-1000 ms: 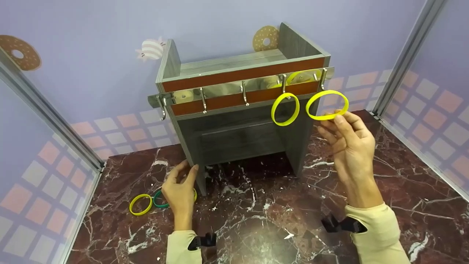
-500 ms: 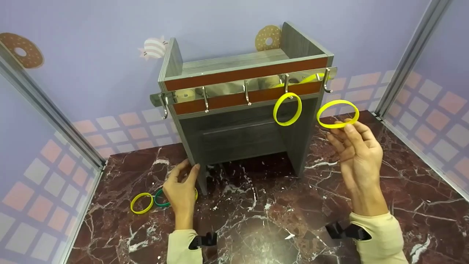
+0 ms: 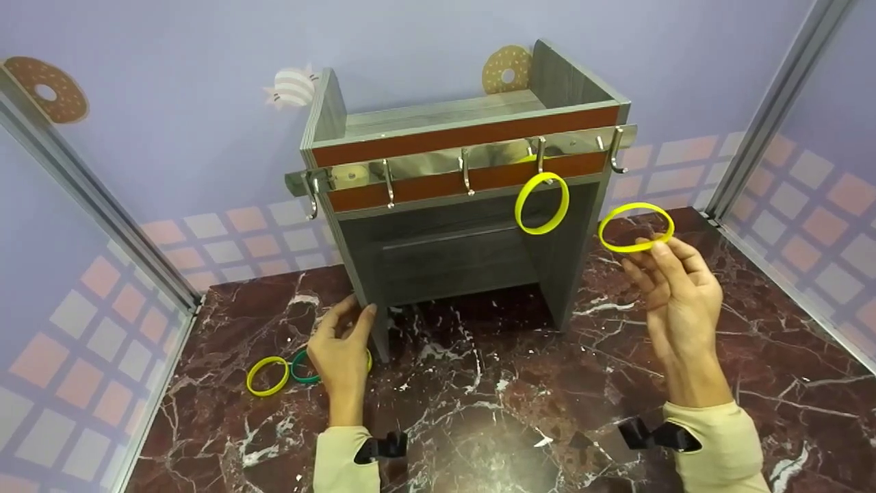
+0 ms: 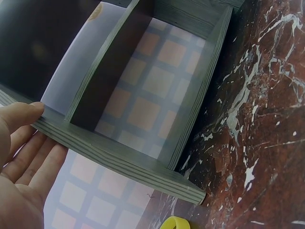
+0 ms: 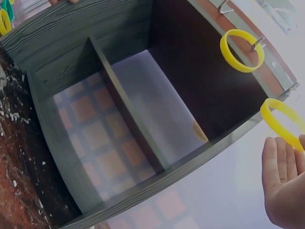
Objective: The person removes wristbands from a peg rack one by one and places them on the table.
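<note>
My right hand pinches a yellow silicone wristband between thumb and fingers, off the right side of a grey wooden shelf unit. Another yellow wristband hangs from a hook on the metal hook rail across the unit's front. With thumb on one face and fingers on the other, my left hand grips the edge of the unit's left side panel. The rightmost hook is bare, with the held wristband below and to the right of it.
On the marbled table left of my left hand lie a yellow wristband and a green wristband. More yellow shows behind that hand. Patterned walls stand behind and at both sides.
My right hand has moved down and to the right with its wristband, away from the rightmost hook. The left hand stays on the panel. The view has shifted slightly.
</note>
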Demonstrator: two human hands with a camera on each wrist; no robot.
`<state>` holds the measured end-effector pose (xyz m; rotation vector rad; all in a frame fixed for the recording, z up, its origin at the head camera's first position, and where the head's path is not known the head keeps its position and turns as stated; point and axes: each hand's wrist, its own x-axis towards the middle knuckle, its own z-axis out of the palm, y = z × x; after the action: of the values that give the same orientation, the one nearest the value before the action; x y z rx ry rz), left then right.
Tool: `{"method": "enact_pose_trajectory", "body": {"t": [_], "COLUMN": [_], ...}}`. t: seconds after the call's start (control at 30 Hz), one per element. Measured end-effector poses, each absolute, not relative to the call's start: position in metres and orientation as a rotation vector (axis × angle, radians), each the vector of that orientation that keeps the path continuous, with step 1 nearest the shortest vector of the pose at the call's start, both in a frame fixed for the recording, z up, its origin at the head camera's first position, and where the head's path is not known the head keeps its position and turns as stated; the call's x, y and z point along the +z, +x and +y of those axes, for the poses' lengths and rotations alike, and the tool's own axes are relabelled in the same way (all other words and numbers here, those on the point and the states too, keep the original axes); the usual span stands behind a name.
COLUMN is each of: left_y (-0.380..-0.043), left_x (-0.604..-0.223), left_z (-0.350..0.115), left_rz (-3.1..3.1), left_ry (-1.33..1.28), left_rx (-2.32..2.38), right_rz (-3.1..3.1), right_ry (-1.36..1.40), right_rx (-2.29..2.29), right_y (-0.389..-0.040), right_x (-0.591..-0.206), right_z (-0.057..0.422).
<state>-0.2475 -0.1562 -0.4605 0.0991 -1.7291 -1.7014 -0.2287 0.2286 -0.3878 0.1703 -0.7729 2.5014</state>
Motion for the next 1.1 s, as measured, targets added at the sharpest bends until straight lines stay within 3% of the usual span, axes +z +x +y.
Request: {"method": "enact_pose_trajectory", "body": {"t": [1.1], "left_y": [-0.247], "left_x": [-0.462], "left_z": [-0.158], "left_rz": [-1.766], "left_ry": [0.085], "left_rx": [-1.653], "right_rz": [-1.039], "right_ry": [-0.159], "right_rx": [2.413], "right_y": [-0.246], "right_x": [-0.417], "right_z": [0.256]}}
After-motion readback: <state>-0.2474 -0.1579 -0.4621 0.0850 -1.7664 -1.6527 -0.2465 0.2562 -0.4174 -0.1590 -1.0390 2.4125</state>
